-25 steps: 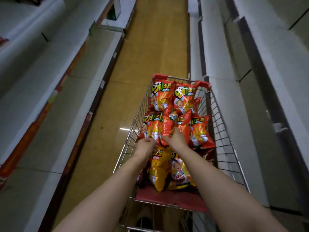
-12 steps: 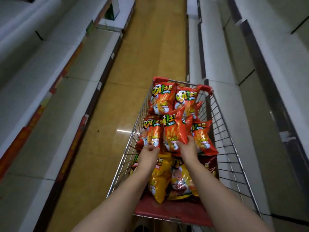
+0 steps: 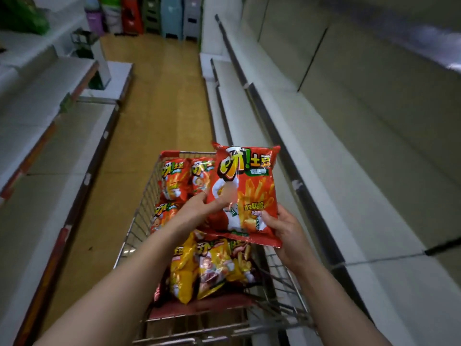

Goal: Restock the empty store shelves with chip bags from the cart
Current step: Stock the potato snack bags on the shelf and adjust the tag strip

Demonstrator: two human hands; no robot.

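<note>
Here, a person holds one red chip bag (image 3: 245, 193) upright above the cart (image 3: 142, 216), with its long axis vertical and its printed front facing them. The left hand (image 3: 197, 211) pinches the bag's left edge. The right hand (image 3: 284, 233) has its fingers (image 3: 269, 221) curled round the lower right corner. Below the fingers, more red bags (image 3: 174, 178) and yellow bags (image 3: 184, 270) fill the cart. Right of the fingers run white shelves (image 3: 349, 171); ahead lies open floor (image 3: 154, 121). Both forearms reach forward.

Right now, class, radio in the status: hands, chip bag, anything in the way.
Left hand and right hand both grip red chip bag, held above cart. Nothing between bag and right shelf.
</note>
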